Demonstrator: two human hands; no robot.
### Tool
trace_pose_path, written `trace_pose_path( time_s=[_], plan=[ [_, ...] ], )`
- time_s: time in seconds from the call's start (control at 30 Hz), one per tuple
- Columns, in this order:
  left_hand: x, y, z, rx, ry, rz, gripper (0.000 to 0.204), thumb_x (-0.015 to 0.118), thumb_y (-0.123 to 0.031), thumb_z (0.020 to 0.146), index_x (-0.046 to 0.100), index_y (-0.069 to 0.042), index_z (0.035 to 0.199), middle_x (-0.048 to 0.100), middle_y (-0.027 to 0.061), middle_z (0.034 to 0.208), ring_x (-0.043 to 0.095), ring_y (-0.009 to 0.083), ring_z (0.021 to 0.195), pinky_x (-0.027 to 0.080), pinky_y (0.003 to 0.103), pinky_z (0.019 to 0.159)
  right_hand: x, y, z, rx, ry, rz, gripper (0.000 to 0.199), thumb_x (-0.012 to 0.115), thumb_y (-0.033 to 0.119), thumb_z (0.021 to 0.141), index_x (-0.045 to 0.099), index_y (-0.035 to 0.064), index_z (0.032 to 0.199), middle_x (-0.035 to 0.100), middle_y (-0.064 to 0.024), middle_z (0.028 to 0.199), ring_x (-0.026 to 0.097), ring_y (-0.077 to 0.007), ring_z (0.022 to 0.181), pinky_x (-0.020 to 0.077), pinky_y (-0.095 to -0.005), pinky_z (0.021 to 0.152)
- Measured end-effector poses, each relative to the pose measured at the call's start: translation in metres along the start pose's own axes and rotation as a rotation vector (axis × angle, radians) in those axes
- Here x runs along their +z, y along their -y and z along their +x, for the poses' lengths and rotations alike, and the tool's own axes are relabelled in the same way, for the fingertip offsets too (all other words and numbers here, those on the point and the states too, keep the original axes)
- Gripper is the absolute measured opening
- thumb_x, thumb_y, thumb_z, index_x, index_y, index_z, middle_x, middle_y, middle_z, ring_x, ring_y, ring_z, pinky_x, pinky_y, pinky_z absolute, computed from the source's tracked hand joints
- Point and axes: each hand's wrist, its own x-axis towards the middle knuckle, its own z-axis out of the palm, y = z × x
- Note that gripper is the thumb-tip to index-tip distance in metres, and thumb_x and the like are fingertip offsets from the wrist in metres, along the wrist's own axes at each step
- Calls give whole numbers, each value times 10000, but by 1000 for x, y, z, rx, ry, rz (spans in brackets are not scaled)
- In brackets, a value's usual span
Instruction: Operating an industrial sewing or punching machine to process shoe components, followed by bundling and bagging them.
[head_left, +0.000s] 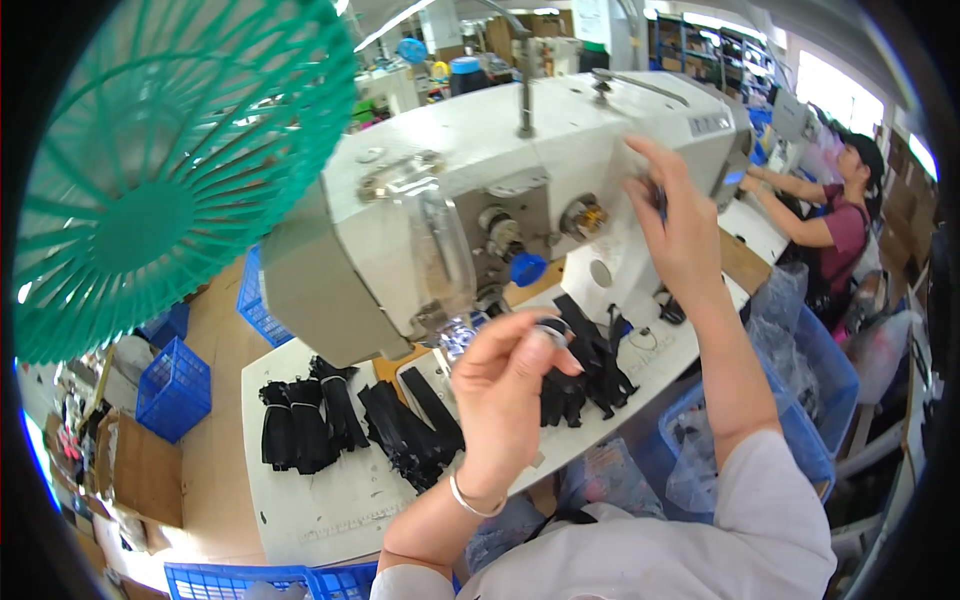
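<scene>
My left hand [505, 385] is raised in front of a white industrial sewing machine [450, 140]. Its thumb and fingers pinch a small round black-and-silver piece [552, 326], perhaps a bobbin, though the kind is not certain. Higher and to the right, my right hand [682, 225] is close to the machine's front, slightly blurred. Its thumb and forefinger stand apart, with a small dark thing [660, 200] showing between the fingers that I cannot make out. On the machine face are a blue knob [527, 268] and a clear plastic guard [440, 245]. Black strips [590, 365] lie beyond my left hand.
Tied bundles of black strips [300, 425] lie on the white table [330, 515]. A green fan guard [150, 225] looms at upper left. Blue crates [173, 390] stand left; plastic-lined blue bins [690, 425] stand right. Another person [840, 225] works at far right.
</scene>
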Motion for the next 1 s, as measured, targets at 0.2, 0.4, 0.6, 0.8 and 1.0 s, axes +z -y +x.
trace_pose_path(
  time_s=[0.2,0.4,0.6,0.8,1.0],
  plan=[
    [6,-1,5,-28,13,-120,209,587,-85,919,623,-29,1117,668,122,955,634,200,650,528,306,559,8,-4,-43,-270,137,-82,310,646,-62,606,597,84,875,595,-61,778,623,-236,655,490,-305,556],
    [7,-3,5,12,-72,24,227,543,-130,945,597,4,1121,656,108,877,597,180,532,492,289,497,7,4,-23,4,-55,5,325,665,-66,575,580,87,849,560,-66,709,590,-212,592,457,-321,515],
    [7,-5,4,-20,-35,34,205,553,-93,936,609,-10,1115,645,142,957,609,189,560,497,288,472,14,-21,-35,-27,101,-47,263,667,-76,626,580,71,825,552,-75,690,586,-198,605,465,-284,540],
    [8,-11,6,10,-53,16,207,592,-91,919,617,-23,1112,658,140,947,611,186,569,501,286,490,32,11,-45,-264,-40,-24,183,731,12,727,571,52,806,546,-81,672,537,-241,533,404,-319,474],
    [8,-8,7,-41,-57,-9,231,645,-84,887,614,4,1099,655,77,958,597,118,560,468,226,506,35,-4,-40,-34,-43,-98,249,742,34,689,542,15,837,534,-128,704,536,-324,591,398,-363,516]
  ],
)
